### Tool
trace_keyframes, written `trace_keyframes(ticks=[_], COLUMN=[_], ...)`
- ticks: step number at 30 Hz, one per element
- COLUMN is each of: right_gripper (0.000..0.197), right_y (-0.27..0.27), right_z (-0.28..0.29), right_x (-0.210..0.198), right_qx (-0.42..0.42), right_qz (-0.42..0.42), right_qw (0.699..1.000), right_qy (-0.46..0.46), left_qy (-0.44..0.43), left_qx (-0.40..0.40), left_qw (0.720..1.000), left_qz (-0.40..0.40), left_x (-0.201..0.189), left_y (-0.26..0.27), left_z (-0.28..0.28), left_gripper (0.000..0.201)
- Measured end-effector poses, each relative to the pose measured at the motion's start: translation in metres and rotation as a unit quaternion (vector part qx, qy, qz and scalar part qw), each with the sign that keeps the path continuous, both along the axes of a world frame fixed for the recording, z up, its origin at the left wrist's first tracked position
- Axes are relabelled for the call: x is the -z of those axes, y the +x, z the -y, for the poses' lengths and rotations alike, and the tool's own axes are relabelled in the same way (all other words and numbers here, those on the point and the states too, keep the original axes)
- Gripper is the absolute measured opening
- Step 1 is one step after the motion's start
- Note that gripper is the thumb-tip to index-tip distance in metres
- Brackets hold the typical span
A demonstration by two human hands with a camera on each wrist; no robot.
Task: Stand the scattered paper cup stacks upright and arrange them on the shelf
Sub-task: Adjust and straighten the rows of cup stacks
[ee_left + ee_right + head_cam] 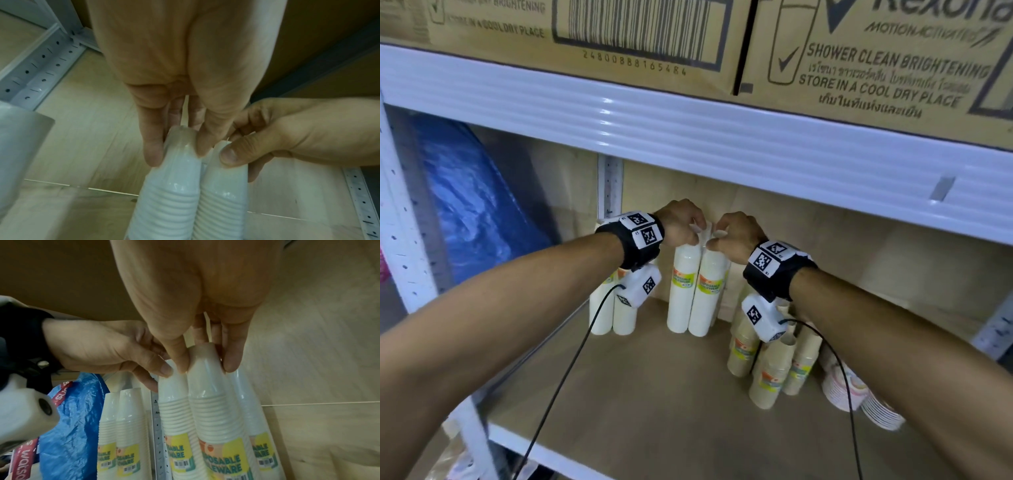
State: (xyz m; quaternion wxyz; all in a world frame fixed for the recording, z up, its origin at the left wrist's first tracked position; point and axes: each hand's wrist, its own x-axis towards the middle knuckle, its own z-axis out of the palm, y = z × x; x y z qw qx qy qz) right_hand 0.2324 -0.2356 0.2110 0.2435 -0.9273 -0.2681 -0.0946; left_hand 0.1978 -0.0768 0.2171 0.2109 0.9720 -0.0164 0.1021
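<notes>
Two tall white paper cup stacks in clear wrap stand upright, side by side, at the back of the wooden shelf (654,394). My left hand (693,228) pinches the top of the left stack (683,291). Beside it, my right hand (717,238) pinches the top of the right stack (707,294). In the left wrist view my left hand (179,146) curls its fingers round the left stack (170,203). In the right wrist view my right hand (205,363) holds the right stack (216,418), and a third white stack (246,410) stands behind it.
Two more white stacks (613,315) stand upright at the left. Brown cup stacks (770,370) stand at the right, with printed cups (859,401) lying on their side beyond them. A blue bag (476,205) fills the left bay. The upper shelf beam (688,130) carries cardboard boxes (876,68).
</notes>
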Motion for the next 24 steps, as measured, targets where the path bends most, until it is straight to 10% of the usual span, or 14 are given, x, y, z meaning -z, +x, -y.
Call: trace_keyframes(ticks=[24], right_gripper=[0.029], right_y=[0.025], right_z=[-0.002], right_x=[0.010], right_qx=[-0.019], right_qz=[-0.017], right_qw=[0.999], right_qy=[-0.030], left_qy=[-0.008], left_qx=[0.009], left_qw=[1.000], left_qz=[-0.011], left_x=[0.018], left_y=[0.032], left_z=[0.001], left_gripper=[0.040])
